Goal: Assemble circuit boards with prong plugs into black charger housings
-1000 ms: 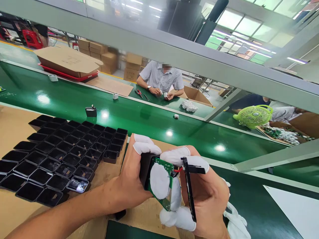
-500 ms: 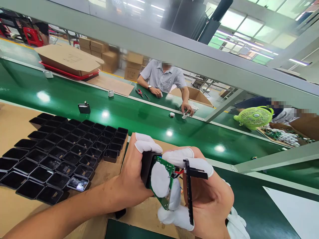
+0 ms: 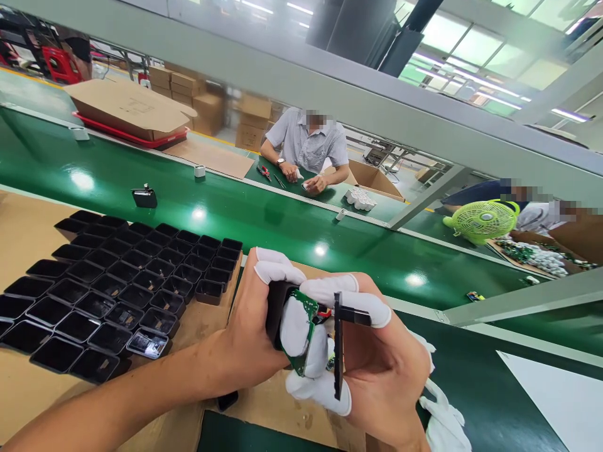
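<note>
My left hand grips a black housing with a green circuit board partly pushed into it; its white-capped thumb presses on the board. My right hand pinches a thin black cover plate on edge, right beside the board. Short red wires run between board and plate. White finger cots cover the fingertips of both hands.
Many empty black housings stand in rows on cardboard at my left. A green conveyor belt carries a black part and small white pieces. A person in a grey shirt sits across it; a green fan stands at the right.
The cover plate in my right hand has swung closer to the board and the board sits deeper in the housing. Parts on the belt drifted left. The person opposite drew an arm back.
</note>
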`<act>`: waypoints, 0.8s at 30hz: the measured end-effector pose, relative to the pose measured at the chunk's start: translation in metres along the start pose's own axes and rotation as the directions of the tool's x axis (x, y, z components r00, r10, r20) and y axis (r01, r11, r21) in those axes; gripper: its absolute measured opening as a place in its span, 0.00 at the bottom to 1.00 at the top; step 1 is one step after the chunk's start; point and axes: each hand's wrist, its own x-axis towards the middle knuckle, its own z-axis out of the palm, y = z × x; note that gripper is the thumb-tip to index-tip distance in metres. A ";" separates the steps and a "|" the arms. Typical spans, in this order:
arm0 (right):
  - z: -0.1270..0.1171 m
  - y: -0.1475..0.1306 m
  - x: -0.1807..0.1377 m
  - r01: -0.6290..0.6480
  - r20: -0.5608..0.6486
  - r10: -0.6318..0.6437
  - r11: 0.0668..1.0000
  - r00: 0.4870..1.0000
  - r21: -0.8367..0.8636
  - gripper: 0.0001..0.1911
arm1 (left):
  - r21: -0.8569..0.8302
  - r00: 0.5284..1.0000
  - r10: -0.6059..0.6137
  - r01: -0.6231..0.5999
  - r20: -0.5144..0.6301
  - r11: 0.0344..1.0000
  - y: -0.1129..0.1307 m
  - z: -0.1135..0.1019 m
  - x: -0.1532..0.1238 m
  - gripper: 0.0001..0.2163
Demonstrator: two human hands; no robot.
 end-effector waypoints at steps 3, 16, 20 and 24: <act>0.001 -0.001 0.002 0.003 0.014 -0.004 0.999 1.000 0.048 0.39 | -0.009 1.000 0.002 -0.002 0.003 1.000 -0.001 0.000 -0.001 0.30; -0.003 0.000 0.001 0.034 0.053 -0.035 0.999 0.998 0.024 0.39 | -0.022 1.000 0.011 -0.011 0.015 1.000 0.001 0.001 0.000 0.27; -0.004 0.000 0.004 0.049 0.074 -0.048 0.999 0.996 0.000 0.39 | -0.010 1.000 0.029 -0.029 0.009 1.000 -0.003 0.003 -0.002 0.27; -0.003 0.001 0.005 0.055 0.107 -0.055 0.998 0.993 0.000 0.40 | -0.049 0.996 0.076 -0.078 -0.036 0.996 -0.007 0.005 -0.003 0.25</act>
